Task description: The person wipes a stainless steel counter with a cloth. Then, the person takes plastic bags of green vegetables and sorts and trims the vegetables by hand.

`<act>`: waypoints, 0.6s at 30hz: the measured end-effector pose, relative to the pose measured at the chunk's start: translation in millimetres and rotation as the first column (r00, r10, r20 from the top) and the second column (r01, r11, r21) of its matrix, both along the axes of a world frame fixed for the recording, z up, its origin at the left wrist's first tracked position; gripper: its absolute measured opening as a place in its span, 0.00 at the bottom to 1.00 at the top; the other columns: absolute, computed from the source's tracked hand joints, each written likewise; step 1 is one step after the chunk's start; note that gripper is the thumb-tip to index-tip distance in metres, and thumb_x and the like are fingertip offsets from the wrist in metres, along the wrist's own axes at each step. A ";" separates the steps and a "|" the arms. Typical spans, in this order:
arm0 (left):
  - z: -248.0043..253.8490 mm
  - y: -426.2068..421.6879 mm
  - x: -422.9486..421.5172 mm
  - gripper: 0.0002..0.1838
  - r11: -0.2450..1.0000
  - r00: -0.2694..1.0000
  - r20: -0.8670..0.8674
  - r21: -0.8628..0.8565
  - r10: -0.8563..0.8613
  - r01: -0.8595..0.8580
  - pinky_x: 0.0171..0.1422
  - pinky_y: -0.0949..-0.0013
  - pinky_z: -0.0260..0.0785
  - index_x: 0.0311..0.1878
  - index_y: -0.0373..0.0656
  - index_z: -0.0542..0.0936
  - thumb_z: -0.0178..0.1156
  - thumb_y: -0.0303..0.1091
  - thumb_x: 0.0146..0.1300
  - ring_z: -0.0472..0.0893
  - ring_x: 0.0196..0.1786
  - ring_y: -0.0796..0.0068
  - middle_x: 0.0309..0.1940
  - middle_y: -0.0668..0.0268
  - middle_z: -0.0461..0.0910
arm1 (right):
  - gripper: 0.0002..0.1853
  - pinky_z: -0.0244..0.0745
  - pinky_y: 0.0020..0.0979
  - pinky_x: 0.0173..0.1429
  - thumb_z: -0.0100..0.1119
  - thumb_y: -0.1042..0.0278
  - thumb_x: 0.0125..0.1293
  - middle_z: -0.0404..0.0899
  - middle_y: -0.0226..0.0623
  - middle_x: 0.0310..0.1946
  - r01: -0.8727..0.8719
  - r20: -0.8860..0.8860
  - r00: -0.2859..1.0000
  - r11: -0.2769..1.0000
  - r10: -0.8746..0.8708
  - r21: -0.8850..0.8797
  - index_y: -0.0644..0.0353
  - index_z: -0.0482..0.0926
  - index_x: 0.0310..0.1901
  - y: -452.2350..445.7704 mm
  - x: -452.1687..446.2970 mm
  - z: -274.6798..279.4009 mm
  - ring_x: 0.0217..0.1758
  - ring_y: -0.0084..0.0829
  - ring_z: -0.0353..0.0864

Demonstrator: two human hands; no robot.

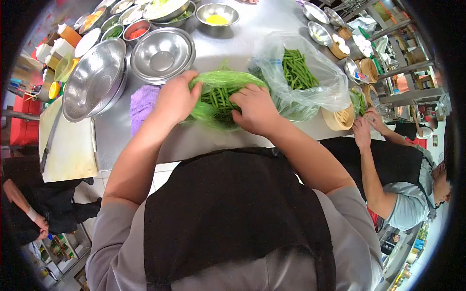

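A green plastic bag [228, 78] with cut green beans [218, 97] inside lies on the steel table in front of me. My left hand [178, 97] grips the bag's left edge, fingers closed on the plastic. On the right side of the opening, my right hand [255, 107] has its fingers curled at the rim, closed on the bag. Just right of it sits a clear plastic bag [332, 82] holding more green beans [297, 70]. A purple cloth [143, 107] lies left of my left hand.
Metal bowls [162, 56] and a colander [94, 80] stand at the left. A knife [50, 138] rests on a cutting board [70, 145]. At right are a bamboo steamer [340, 118] and a co-worker's hands [367, 125]. Another person [29, 208] stands at far left.
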State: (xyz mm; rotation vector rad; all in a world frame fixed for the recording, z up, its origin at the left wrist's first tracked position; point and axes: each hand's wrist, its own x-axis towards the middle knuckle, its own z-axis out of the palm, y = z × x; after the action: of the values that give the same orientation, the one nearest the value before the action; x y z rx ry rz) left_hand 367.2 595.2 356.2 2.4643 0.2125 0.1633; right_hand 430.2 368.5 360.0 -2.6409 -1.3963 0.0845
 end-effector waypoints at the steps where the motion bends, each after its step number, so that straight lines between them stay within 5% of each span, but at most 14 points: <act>1: 1.6 2.8 2.9 0.17 1.000 1.000 0.009 -0.012 0.009 -0.009 0.54 0.56 0.74 0.55 0.39 0.80 0.60 0.36 0.66 0.83 0.49 0.47 0.44 0.46 0.84 | 0.15 0.70 0.45 0.57 0.65 0.63 0.55 0.82 0.37 0.42 0.016 0.009 1.000 1.000 -0.016 0.011 0.56 0.82 0.45 -1.8 -3.0 -0.2 0.52 0.42 0.78; 6: -6.6 7.1 1.0 0.17 0.995 0.999 0.018 -0.097 -0.027 0.029 0.52 0.60 0.74 0.56 0.38 0.79 0.60 0.35 0.66 0.85 0.44 0.55 0.42 0.50 0.84 | 0.10 0.73 0.43 0.51 0.65 0.68 0.54 0.83 0.39 0.36 0.140 0.012 0.990 0.977 -0.144 0.159 0.56 0.84 0.39 -20.0 -6.1 8.2 0.46 0.42 0.80; 11: 4.7 -4.2 -10.7 0.21 0.991 0.997 -0.028 -0.111 0.076 -0.078 0.52 0.61 0.74 0.59 0.38 0.78 0.64 0.38 0.65 0.84 0.44 0.60 0.41 0.54 0.84 | 0.09 0.78 0.37 0.43 0.65 0.69 0.55 0.83 0.41 0.33 0.300 -0.336 0.927 0.864 -0.165 0.404 0.61 0.84 0.37 -40.2 0.8 28.7 0.34 0.37 0.82; 17: 51.7 -24.8 -44.6 0.23 0.958 0.842 0.495 0.060 0.214 -0.279 0.50 0.63 0.75 0.58 0.41 0.79 0.70 0.40 0.62 0.83 0.41 0.64 0.42 0.60 0.84 | 0.10 0.73 0.24 0.38 0.66 0.71 0.59 0.82 0.31 0.31 0.547 -0.765 0.642 0.729 -0.051 0.411 0.65 0.84 0.41 -57.7 23.6 39.5 0.32 0.18 0.77; 18: 60.3 -29.5 -58.3 0.18 0.948 0.885 0.341 -0.080 0.317 -0.309 0.52 0.67 0.74 0.53 0.37 0.81 0.67 0.39 0.65 0.82 0.42 0.65 0.43 0.58 0.83 | 0.10 0.72 0.22 0.38 0.66 0.71 0.60 0.82 0.29 0.31 0.574 -0.804 0.595 0.692 0.015 0.438 0.65 0.84 0.42 -60.9 29.4 33.6 0.33 0.16 0.76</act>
State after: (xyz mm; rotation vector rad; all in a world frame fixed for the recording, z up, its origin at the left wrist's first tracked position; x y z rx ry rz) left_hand 309.0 565.7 416.6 2.3128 0.4530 0.7294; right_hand 459.6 307.6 393.6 -1.7888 -0.4920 0.4975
